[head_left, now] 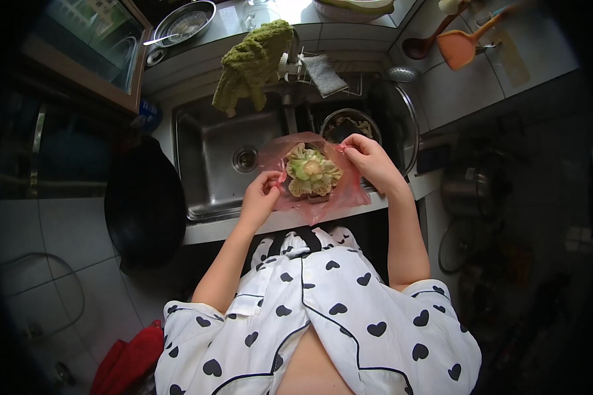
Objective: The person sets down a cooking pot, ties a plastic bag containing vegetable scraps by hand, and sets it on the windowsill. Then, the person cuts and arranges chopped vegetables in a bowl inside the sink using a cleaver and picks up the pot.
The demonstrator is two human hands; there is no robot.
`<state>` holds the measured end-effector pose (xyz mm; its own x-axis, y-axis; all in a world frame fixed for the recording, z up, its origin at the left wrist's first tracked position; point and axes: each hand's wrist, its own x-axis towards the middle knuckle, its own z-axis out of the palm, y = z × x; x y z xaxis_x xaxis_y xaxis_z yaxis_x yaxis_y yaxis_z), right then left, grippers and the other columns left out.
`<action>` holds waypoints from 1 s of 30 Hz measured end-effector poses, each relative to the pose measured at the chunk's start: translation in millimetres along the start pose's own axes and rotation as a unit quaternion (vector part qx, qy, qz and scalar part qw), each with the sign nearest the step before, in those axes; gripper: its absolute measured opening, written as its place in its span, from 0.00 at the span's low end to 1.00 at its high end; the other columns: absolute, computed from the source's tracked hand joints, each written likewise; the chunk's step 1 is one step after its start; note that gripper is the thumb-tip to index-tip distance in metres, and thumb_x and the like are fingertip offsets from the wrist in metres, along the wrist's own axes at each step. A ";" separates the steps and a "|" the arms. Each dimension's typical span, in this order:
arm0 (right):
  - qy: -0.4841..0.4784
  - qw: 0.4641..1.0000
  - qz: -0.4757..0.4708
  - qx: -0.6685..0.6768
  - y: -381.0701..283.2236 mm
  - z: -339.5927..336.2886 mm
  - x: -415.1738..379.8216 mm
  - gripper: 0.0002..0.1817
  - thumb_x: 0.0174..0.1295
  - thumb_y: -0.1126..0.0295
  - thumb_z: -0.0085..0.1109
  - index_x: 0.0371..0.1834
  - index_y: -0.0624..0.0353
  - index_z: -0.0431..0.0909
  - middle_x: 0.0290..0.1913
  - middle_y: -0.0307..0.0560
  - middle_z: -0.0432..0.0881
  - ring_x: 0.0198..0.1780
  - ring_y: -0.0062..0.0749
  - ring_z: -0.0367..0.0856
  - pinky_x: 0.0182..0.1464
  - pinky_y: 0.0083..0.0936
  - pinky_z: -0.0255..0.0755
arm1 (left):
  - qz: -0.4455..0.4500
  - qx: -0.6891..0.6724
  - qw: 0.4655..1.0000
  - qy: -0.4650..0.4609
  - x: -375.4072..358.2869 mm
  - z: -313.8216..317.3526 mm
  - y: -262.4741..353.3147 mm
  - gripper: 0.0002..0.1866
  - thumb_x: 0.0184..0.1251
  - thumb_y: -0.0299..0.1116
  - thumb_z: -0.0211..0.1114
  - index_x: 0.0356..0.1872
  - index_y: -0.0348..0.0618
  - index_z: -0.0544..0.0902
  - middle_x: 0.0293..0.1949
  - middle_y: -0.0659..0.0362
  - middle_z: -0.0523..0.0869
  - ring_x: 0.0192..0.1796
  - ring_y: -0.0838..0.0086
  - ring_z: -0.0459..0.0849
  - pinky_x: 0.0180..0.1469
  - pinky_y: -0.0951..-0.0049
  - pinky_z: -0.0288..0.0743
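Observation:
A thin pink plastic bag (319, 209) hangs open at the sink's front edge, with a pale green leafy vegetable (311, 170) inside it. My left hand (263, 192) pinches the bag's left rim. On the other side, my right hand (369, 161) pinches the rim at the upper right. The vegetable lies between my two hands, its pale cut base facing up. Neither hand touches it. Just behind the bag is a metal bowl (325, 124) holding food pieces and something dark.
A steel sink (207, 164) lies left of the bag. Above it hangs a green cloth (250, 66); a grey cloth (323, 74) lies on a wire rack. A black pan (145, 204) hangs at the left. An orange spatula (457, 49) hangs at the upper right.

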<state>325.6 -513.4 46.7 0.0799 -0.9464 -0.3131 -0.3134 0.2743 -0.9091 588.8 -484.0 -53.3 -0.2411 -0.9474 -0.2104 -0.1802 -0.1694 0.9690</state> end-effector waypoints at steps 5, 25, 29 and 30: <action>0.047 0.996 -0.022 0.071 -9.0 -3.6 -3.0 0.10 0.63 0.69 0.49 0.38 0.65 0.75 0.29 0.38 0.77 0.31 0.15 0.72 0.34 0.14 0.67 | -0.141 -0.432 0.888 -0.067 -10.3 -3.3 88.1 0.18 0.59 0.29 0.52 0.52 0.39 0.70 0.34 0.64 0.79 0.36 0.82 0.75 0.44 0.79 0.68; 0.004 0.961 -0.037 0.273 -50.5 -16.9 -30.4 0.11 0.63 0.71 0.54 0.44 0.66 0.74 0.31 0.37 0.77 0.23 0.08 0.72 0.25 0.06 0.68 | 0.023 -0.225 0.966 -0.126 -10.4 -11.3 163.9 0.18 0.60 0.31 0.57 0.51 0.37 0.74 0.39 0.60 0.80 0.42 0.80 0.75 0.48 0.81 0.67; -0.014 0.972 -0.036 0.230 -61.4 -6.4 -30.3 0.12 0.63 0.71 0.54 0.46 0.66 0.73 0.31 0.37 0.77 0.21 0.08 0.71 0.23 0.06 0.69 | 0.002 -0.194 0.971 -0.142 -10.8 -2.1 168.4 0.18 0.59 0.30 0.58 0.52 0.41 0.73 0.46 0.58 0.80 0.47 0.77 0.76 0.54 0.75 0.66; -0.031 0.970 -0.030 0.239 -64.7 -6.4 -33.2 0.12 0.63 0.73 0.54 0.47 0.66 0.72 0.34 0.38 0.77 0.26 0.09 0.74 0.27 0.06 0.71 | 0.002 -0.188 0.968 -0.165 -10.2 -0.4 166.9 0.21 0.58 0.29 0.59 0.54 0.43 0.70 0.49 0.56 0.79 0.49 0.76 0.77 0.56 0.73 0.66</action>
<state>337.1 -500.8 117.7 0.1449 -0.9552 -0.2579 0.1668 0.2805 -0.9453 561.6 -502.7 110.7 -0.5443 -0.8200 -0.1770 0.1661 -0.3122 0.9354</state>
